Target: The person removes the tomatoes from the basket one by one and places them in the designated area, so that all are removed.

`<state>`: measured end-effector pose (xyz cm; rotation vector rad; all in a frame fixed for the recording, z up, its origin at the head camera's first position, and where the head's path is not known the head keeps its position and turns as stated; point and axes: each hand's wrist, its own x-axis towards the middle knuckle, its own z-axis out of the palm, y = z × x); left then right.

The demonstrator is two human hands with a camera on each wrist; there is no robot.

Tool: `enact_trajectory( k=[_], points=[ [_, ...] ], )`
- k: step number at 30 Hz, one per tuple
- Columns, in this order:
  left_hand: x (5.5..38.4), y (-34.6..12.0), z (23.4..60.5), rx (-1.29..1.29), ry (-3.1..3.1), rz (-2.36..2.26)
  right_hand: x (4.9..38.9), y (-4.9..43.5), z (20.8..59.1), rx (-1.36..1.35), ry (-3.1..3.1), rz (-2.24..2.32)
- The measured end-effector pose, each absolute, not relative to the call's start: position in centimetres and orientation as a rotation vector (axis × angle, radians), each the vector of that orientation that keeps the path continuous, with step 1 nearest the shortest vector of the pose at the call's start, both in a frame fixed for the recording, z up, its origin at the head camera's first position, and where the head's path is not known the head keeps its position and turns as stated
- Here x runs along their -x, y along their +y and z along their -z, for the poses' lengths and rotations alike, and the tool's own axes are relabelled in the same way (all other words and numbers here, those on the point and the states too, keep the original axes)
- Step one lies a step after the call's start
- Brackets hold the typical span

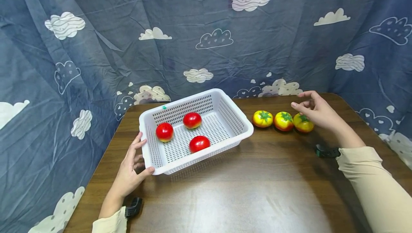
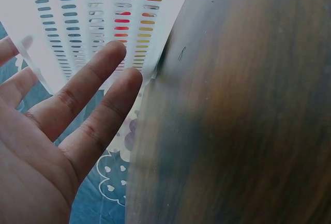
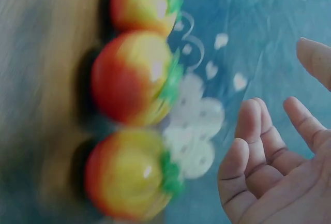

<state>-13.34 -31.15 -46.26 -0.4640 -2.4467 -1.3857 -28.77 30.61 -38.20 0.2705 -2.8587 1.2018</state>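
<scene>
Left to right: left hand (image 1: 128, 172) grips the left end of the white basket (image 1: 230, 116), thumb on the near corner, fingertip over the rim; two other fingers extend straight along the end wall in the left wrist view. Basket skewed on wooden table (image 1: 241, 186); can't tell if its base is fully down. Inside, three red tomatoes, well short of the right end: left one (image 1: 164, 132), far one (image 1: 192, 120), near one (image 1: 199, 144). Right of basket, on table: three yellow-red tomatoes in a close row, green leaves up: first (image 1: 262, 119), middle (image 1: 283, 121), last (image 1: 304, 125). Right hand (image 1: 317, 111) above the last one, fingers loosely bent, thumb apart, holding nothing. Cloud-print curtain (image 1: 180, 11) behind.
</scene>
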Motion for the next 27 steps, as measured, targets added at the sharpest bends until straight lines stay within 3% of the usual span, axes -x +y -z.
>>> enact_trajectory(
  k=[14,27],
  points=[
    [13.6,-31.2,46.5,0.498,-2.434,1.401,27.4,22.9,34.5,-0.597,-2.877,-1.173],
    [13.5,-31.4,46.5,0.467,-2.443,1.41,26.5,16.3,33.9,-0.919,-2.884,-1.33]
  ],
)
